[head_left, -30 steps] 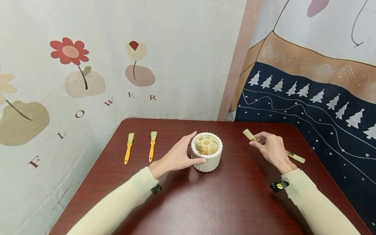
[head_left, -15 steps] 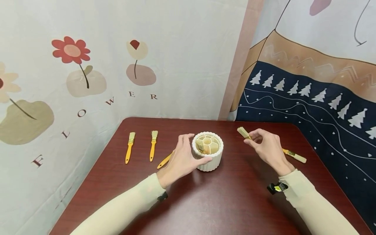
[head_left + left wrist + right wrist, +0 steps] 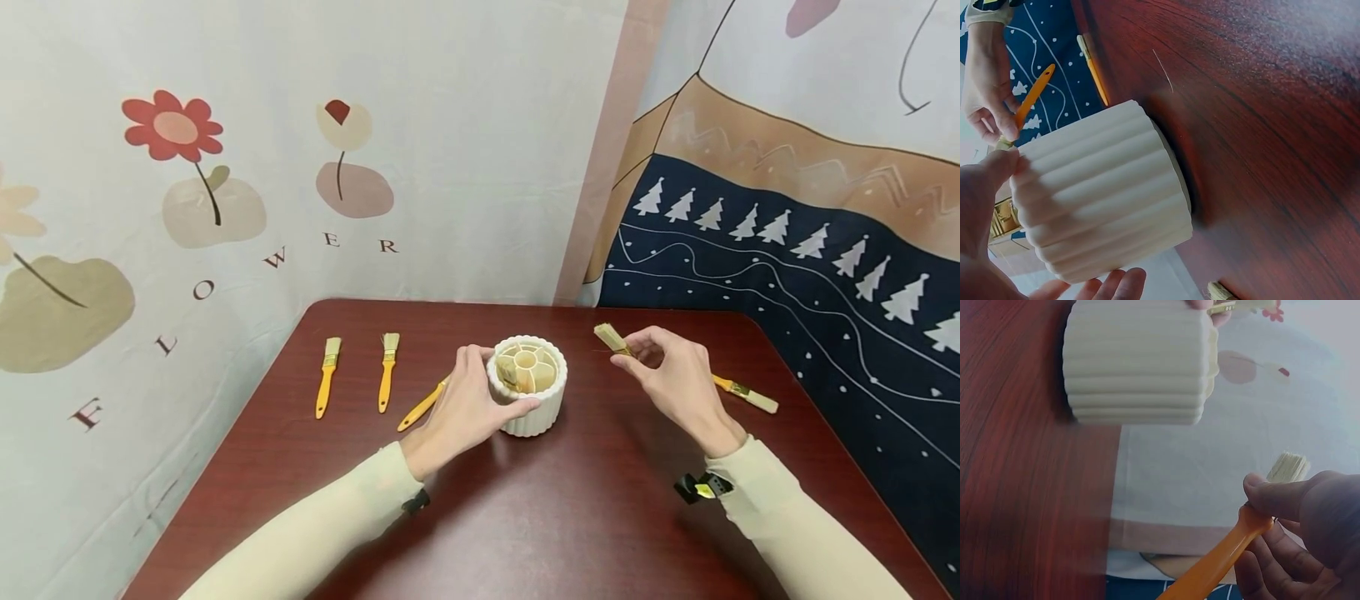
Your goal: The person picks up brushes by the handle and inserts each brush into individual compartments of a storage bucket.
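- My left hand (image 3: pixel 468 404) is wrapped around a ribbed white holder (image 3: pixel 536 417), its thumb on the near side; the holder stands upright near the middle of the bench (image 3: pixel 570 533), towards the far edge.
- My right hand (image 3: pixel 675 379) pinches a held brush (image 3: pixel 613 339) close below its bristles. The brush is tilted, bristles up and orange handle down, apart from the holder, on the side towards the bench's right edge.
- One stored brush (image 3: pixel 507 371) sits bristles up in a left-hand compartment of the holder.
- I judge the step in hand to be bringing another brush over; the next move seems to call for straightening it and lowering the handle into a free compartment while my left hand steadies the holder.
- Two brushes (image 3: pixel 387 372) lie towards the bench's far left corner; a slanted brush (image 3: pixel 420 407) lies just beside my left hand, partly hidden, and a spare brush (image 3: pixel 742 392) near the right edge.
- Compared with a second ago, my right hand has come closer to the holder, and the slanted brush's handle now shows past my left hand.
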`<act>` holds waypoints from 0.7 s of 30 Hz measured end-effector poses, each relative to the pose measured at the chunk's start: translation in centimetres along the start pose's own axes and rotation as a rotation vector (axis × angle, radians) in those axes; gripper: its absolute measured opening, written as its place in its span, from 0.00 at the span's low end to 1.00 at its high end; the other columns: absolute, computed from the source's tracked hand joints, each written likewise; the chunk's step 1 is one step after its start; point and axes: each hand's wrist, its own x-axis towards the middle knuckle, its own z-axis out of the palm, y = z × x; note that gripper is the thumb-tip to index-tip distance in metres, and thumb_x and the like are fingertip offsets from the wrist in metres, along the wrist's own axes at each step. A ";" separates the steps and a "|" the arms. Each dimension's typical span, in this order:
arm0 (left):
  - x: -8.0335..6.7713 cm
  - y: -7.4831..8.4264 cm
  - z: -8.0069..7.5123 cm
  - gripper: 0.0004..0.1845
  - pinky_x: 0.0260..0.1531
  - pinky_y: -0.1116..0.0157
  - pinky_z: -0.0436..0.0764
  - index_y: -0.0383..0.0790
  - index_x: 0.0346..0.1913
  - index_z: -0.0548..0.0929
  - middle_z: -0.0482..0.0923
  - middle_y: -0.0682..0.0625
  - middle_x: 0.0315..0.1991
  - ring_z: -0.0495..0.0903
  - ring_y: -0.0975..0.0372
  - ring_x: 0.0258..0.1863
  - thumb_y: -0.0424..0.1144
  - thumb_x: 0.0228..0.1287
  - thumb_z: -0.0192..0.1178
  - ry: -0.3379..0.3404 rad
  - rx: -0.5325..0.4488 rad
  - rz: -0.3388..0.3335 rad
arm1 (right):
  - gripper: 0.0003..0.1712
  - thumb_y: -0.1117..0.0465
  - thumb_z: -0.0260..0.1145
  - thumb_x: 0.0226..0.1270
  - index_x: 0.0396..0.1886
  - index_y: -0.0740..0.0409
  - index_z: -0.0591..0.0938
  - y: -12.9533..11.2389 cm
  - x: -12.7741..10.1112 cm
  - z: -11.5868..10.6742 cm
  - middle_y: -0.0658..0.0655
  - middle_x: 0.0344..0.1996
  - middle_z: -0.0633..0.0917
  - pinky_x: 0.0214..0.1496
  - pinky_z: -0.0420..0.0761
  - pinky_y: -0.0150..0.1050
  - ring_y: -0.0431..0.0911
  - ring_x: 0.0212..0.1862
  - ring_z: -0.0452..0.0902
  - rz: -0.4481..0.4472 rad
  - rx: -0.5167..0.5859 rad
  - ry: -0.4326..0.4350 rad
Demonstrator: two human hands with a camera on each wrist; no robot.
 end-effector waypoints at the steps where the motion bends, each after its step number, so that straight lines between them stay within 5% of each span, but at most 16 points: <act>1: 0.0 0.0 0.0 0.53 0.67 0.49 0.89 0.35 0.72 0.74 0.77 0.39 0.66 0.87 0.47 0.62 0.67 0.58 0.87 -0.003 0.000 0.004 | 0.16 0.60 0.91 0.67 0.50 0.56 0.94 -0.2 0.0 0.0 0.58 0.39 0.97 0.41 0.78 0.23 0.50 0.38 0.91 -0.002 0.008 0.004; 21: 0.7 -0.4 -1.0 0.48 0.69 0.46 0.88 0.37 0.68 0.76 0.78 0.38 0.67 0.87 0.43 0.64 0.65 0.60 0.86 -0.079 0.029 0.043 | 0.17 0.61 0.91 0.67 0.52 0.51 0.94 -3.6 -0.5 0.0 0.53 0.44 0.98 0.45 0.85 0.18 0.45 0.40 0.92 -0.043 0.114 -0.015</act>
